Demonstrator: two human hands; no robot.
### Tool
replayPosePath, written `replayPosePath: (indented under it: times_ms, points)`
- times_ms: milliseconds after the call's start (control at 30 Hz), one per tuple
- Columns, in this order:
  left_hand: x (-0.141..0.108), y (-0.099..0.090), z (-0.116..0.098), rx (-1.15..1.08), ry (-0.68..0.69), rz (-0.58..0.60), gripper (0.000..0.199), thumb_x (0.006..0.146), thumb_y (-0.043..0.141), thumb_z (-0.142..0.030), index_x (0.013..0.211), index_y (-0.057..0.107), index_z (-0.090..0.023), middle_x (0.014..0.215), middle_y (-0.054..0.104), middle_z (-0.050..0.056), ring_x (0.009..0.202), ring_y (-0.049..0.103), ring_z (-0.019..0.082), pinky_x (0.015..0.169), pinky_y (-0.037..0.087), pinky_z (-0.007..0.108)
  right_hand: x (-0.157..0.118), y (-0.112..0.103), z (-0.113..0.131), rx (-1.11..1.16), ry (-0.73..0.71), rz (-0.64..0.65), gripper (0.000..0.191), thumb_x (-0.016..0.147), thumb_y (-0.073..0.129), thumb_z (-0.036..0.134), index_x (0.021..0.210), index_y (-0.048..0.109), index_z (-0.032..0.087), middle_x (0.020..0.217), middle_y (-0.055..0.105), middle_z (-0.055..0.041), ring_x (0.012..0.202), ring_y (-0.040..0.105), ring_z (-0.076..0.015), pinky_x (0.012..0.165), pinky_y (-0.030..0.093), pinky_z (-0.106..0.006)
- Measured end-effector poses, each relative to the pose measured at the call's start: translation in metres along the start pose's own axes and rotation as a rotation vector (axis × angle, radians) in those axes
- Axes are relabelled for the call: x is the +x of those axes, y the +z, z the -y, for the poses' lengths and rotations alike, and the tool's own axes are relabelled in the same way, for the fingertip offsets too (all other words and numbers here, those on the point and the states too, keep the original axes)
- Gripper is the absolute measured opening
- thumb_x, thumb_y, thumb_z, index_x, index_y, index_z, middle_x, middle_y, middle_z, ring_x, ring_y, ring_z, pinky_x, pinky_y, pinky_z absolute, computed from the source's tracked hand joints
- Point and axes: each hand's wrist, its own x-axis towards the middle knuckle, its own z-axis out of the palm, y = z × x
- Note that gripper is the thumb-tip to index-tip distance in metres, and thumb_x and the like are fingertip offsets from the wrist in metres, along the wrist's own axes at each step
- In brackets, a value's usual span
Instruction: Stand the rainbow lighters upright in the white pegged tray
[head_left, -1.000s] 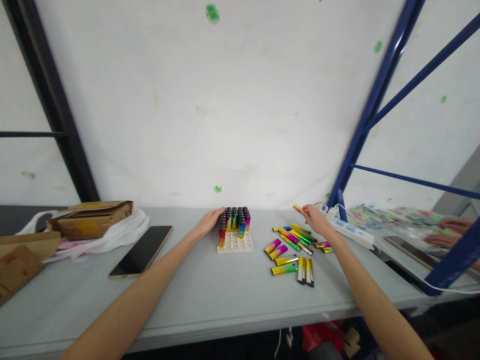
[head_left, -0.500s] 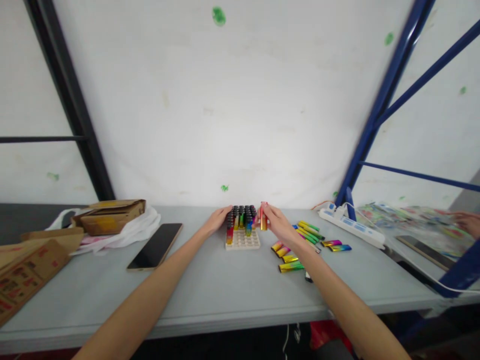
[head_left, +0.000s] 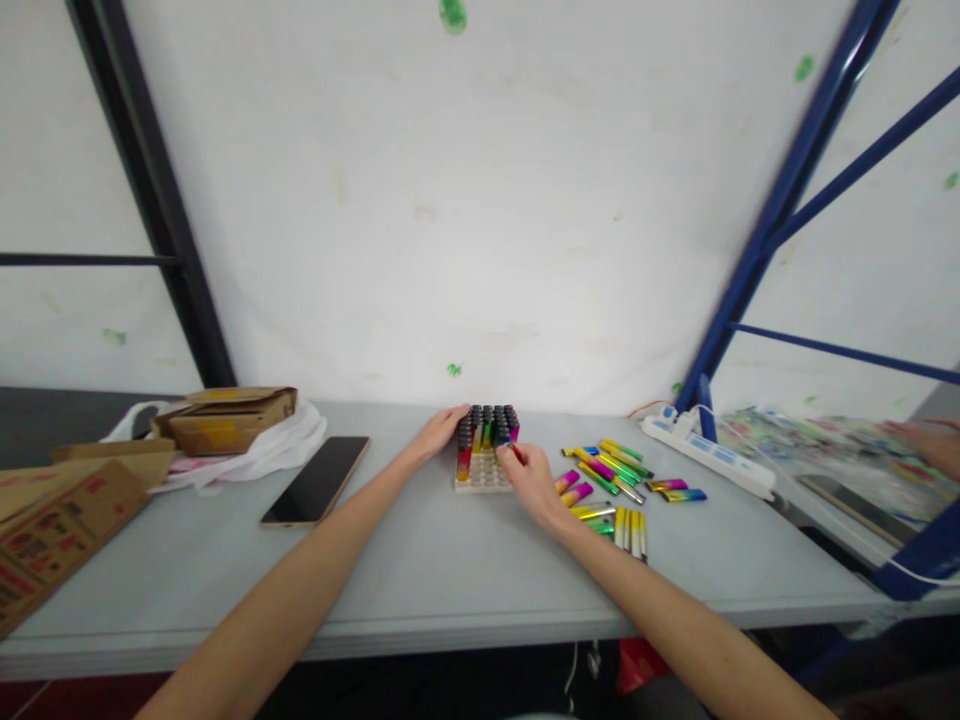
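A white tray (head_left: pixel 487 488) with rows of round holes sits on the table, its back and left side filled with upright metallic lighters (head_left: pixel 486 432) with dark tops. My left hand (head_left: pixel 442 432) is against the tray's back left corner, fingers bent around the lighters there; the fingertips are partly hidden. Over the right front part of the tray, my right hand (head_left: pixel 529 475) is closed on a lighter (head_left: pixel 516 453), of which only a small reddish part shows. Right of that hand lie several loose lighters (head_left: pixel 611 468) in yellow, green, pink and blue.
On the left are a phone (head_left: pixel 319 480), a cardboard box (head_left: pixel 225 420) on a white plastic bag (head_left: pixel 300 432), and a printed carton (head_left: pixel 82 520). A power strip (head_left: pixel 709 455) lies by the blue post (head_left: pixel 757 240). Another person's hand (head_left: pixel 926 440) is at far right.
My right hand has come left and down from beside the tray to its right front part, with the lighter. My left hand stays at the corner. The view has shifted slightly.
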Motion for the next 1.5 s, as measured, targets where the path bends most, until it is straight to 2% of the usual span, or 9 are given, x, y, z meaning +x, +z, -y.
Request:
replayPosePath:
  times_ms: [167,333,500,600,700,900,1167,1333,1500]
  points:
    - [-0.001,0.0,-0.001,-0.018,-0.028,-0.018,0.062,0.079,0.046,-0.067,0.096,0.073,-0.014,0.102,0.074,0.009,0.107,0.061,0.03,0.101,0.039,0.039,-0.002,-0.002,0.0,-0.069,-0.068,-0.042,0.03,0.079,0.044,0.034,0.054,0.035,0.02,0.054,0.029,0.0043,0.053,0.03,-0.0099,0.049,0.021,-0.023]
    - [-0.001,0.0,-0.001,-0.008,-0.022,-0.024,0.063,0.079,0.045,-0.067,0.095,0.073,-0.014,0.103,0.074,0.008,0.105,0.061,0.03,0.099,0.04,0.039,-0.003,-0.005,0.005,-0.124,-0.073,-0.002,0.035,0.085,0.045,0.04,0.057,0.038,0.02,0.055,0.035,0.0044,0.054,0.033,-0.0108,0.051,0.024,-0.024]
    - [0.0,-0.001,-0.001,0.027,0.027,0.001,0.062,0.082,0.041,-0.065,0.095,0.073,-0.013,0.103,0.074,0.009,0.102,0.062,0.029,0.099,0.04,0.038,-0.006,-0.009,0.012,-0.195,-0.239,0.116,0.032,0.096,0.039,0.042,0.076,0.049,0.02,0.065,0.049,0.0032,0.062,0.045,-0.013,0.06,0.033,-0.024]
    - [0.0,-0.001,-0.002,0.03,0.028,-0.007,0.062,0.082,0.042,-0.065,0.097,0.073,-0.013,0.105,0.073,0.008,0.105,0.061,0.028,0.1,0.039,0.038,-0.007,-0.012,0.018,-0.296,-0.384,0.215,0.033,0.099,0.037,0.038,0.078,0.054,0.019,0.074,0.054,-0.0008,0.074,0.05,-0.0147,0.07,0.038,-0.026]
    - [-0.002,-0.001,-0.005,0.028,0.034,-0.008,0.062,0.082,0.042,-0.065,0.097,0.073,-0.013,0.105,0.073,0.008,0.104,0.061,0.028,0.1,0.039,0.038,-0.007,-0.012,0.022,-0.384,-0.468,0.219,0.032,0.098,0.042,0.038,0.08,0.059,0.018,0.079,0.055,-0.0032,0.08,0.051,-0.0159,0.075,0.038,-0.028]
    - [-0.003,-0.001,-0.008,0.028,0.034,-0.006,0.061,0.083,0.042,-0.064,0.095,0.073,-0.013,0.103,0.074,0.008,0.105,0.061,0.029,0.1,0.039,0.038,-0.004,-0.006,0.023,-0.36,-0.407,0.207,0.032,0.099,0.04,0.038,0.081,0.058,0.018,0.072,0.06,-0.0006,0.064,0.051,-0.0136,0.062,0.035,-0.025]
    - [-0.002,-0.001,-0.003,0.041,0.042,-0.022,0.061,0.083,0.042,-0.064,0.1,0.073,-0.013,0.108,0.073,0.009,0.108,0.061,0.029,0.102,0.037,0.038,0.002,-0.001,0.016,-0.352,-0.409,0.276,0.03,0.099,0.039,0.034,0.082,0.057,0.019,0.074,0.064,-0.0018,0.066,0.056,-0.0144,0.065,0.038,-0.024]
    - [-0.001,-0.002,-0.002,0.044,0.04,-0.015,0.062,0.083,0.042,-0.064,0.099,0.073,-0.013,0.107,0.073,0.009,0.106,0.061,0.029,0.102,0.038,0.038,0.004,0.001,0.015,-0.379,-0.468,0.289,0.029,0.1,0.039,0.033,0.083,0.057,0.018,0.077,0.064,-0.0032,0.069,0.057,-0.0145,0.068,0.039,-0.025]
    - [0.0,-0.002,0.0,0.059,0.03,-0.017,0.064,0.084,0.04,-0.065,0.099,0.072,-0.012,0.107,0.073,0.01,0.105,0.061,0.029,0.099,0.04,0.037,0.003,0.005,0.018,-0.59,-0.48,0.341,0.03,0.1,0.037,0.037,0.094,0.059,0.017,0.088,0.066,-0.0075,0.08,0.061,-0.0171,0.072,0.041,-0.026]
